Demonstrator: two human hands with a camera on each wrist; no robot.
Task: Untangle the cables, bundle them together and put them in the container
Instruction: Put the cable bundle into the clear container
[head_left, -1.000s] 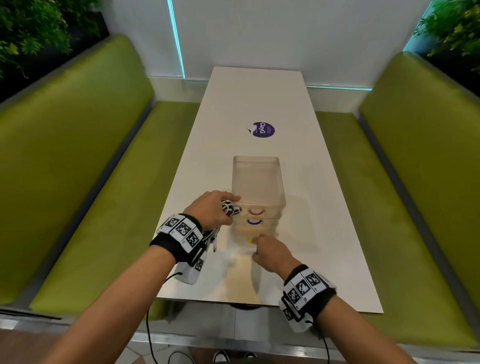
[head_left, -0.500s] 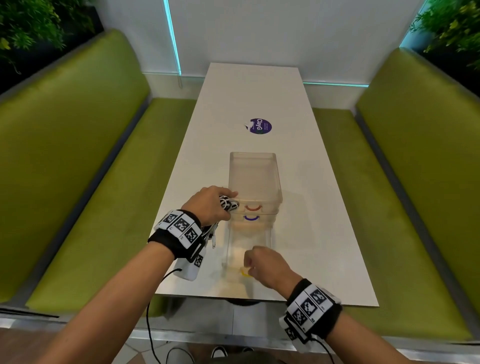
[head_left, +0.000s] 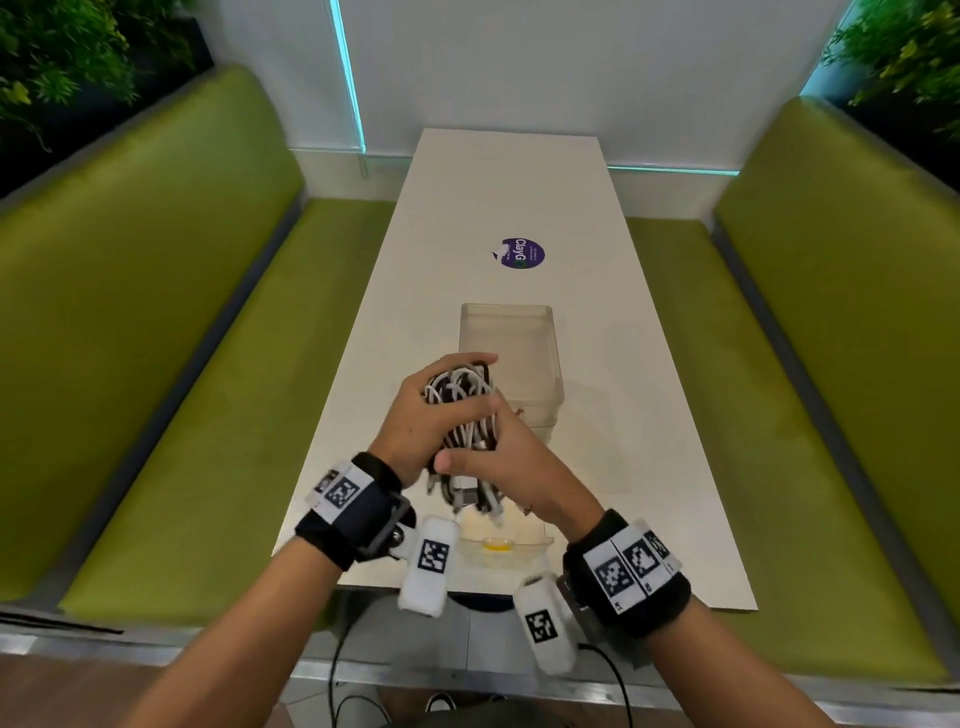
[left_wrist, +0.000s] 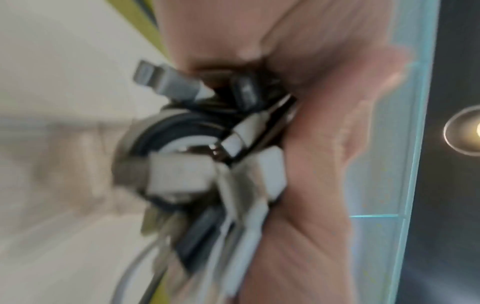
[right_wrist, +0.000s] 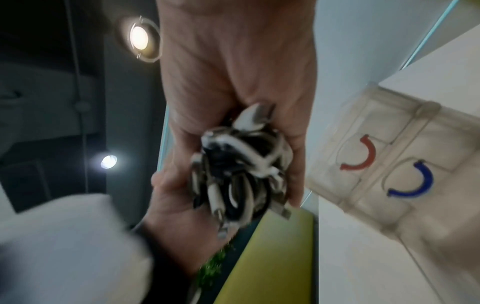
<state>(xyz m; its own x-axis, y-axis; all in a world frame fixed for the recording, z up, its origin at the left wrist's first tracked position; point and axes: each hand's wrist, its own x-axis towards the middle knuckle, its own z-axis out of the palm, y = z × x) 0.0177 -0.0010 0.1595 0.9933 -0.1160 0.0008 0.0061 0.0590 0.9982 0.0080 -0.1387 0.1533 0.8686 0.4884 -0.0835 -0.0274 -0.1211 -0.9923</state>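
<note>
Left hand (head_left: 415, 421) is wrapped around the upper part of the cable bundle (head_left: 462, 415), fingers curled over the top loops; left wrist view, blurred, shows white and black plugs and coils pressed against the palm. The cable bundle is black and white cords coiled together, held in the air above the table (head_left: 649, 415), its long axis running roughly toward and away from the person, connector ends hanging down at the near end. Right hand (head_left: 519, 467) grips the lower part of the same bundle from the right, thumb across the front; right wrist view shows the coils (right_wrist: 241, 170) clamped between both hands. Just right of and beyond the hands stands the clear container (head_left: 506, 338), a small drawer unit; its bottom drawer (head_left: 506, 548) with a yellow handle is pulled out, directly below the dangling plugs. Judgement: bundling looks about done, and the bundle goes straight down into that drawer. Both hands are equally near it.
</note>
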